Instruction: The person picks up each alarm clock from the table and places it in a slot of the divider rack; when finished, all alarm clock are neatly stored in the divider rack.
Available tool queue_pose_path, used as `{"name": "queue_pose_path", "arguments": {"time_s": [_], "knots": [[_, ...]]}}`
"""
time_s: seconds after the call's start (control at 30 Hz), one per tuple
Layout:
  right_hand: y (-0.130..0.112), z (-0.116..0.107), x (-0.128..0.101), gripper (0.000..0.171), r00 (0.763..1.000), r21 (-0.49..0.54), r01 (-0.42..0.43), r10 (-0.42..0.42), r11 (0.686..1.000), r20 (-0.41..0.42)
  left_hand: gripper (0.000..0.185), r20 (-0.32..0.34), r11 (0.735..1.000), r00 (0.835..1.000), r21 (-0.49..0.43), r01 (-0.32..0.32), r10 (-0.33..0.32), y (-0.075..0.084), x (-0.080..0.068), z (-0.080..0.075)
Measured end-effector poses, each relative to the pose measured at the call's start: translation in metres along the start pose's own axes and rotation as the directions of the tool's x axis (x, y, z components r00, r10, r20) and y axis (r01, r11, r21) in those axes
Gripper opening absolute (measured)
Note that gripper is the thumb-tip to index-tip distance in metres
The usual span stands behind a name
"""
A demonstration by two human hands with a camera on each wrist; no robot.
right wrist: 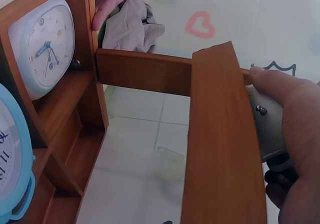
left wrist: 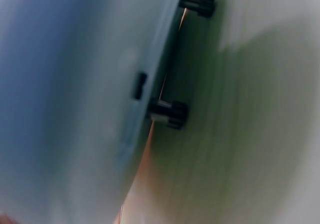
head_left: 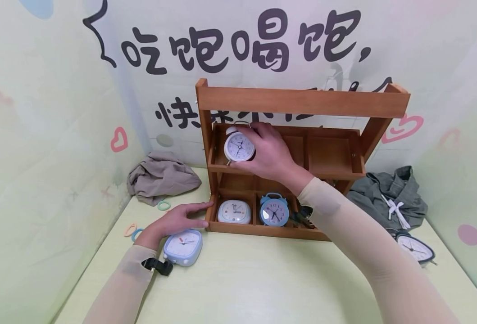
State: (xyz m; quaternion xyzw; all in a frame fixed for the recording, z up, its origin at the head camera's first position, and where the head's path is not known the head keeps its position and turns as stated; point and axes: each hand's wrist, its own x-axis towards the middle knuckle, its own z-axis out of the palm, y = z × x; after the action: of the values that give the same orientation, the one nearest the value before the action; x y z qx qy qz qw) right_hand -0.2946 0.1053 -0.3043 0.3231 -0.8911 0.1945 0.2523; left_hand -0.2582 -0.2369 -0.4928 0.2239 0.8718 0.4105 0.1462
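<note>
Your right hand (head_left: 268, 155) is curled round a white twin-bell alarm clock (head_left: 239, 146) and holds it at the left end of the upper tier of the wooden shelf (head_left: 303, 102), at that tier's front lip. The clock stands upright: dial toward you, bells and carry handle up, its feet at the lip; whether they touch it cannot be told. Its long axis runs vertically, handle to feet. Your fingers cover the clock's right flank and back, so only the dial and the left bell are plain in the head view. From the right wrist, the clock shows only as a grey sliver of casing behind a shelf board, with your fingertips (right wrist: 280, 91) over it. Your left hand (head_left: 177, 220) lies flat, fingers straight, with the fingertips pressed against the lower left post of the shelf, near the table's (head_left: 262, 279) left edge; it grips nothing. Just under that wrist lies a pale blue square clock (head_left: 183, 246), face up, partly hidden by the wrist strap; the left wrist view gives only its blurred back and two dark knobs. In the lower tier, a white square clock (head_left: 234, 211) fills the left compartment and a blue twin-bell clock (head_left: 274, 209) the next; your right forearm hides the right compartment. A dark-rimmed clock (head_left: 414, 247) lies near the table's right edge, partly cut off by your sleeve.
</note>
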Motion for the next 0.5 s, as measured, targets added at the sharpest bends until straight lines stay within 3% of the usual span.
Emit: {"name": "queue_pose_path", "arguments": {"time_s": [0.5], "knots": [[0.0035, 0.0104, 0.0097, 0.104, 0.996, -0.035, -0.048, 0.050, 0.998, 0.068, 0.075, 0.000, 1.000, 1.000, 0.008, 0.001, -0.001, 0.0008, -0.0010, -0.0001]]}}
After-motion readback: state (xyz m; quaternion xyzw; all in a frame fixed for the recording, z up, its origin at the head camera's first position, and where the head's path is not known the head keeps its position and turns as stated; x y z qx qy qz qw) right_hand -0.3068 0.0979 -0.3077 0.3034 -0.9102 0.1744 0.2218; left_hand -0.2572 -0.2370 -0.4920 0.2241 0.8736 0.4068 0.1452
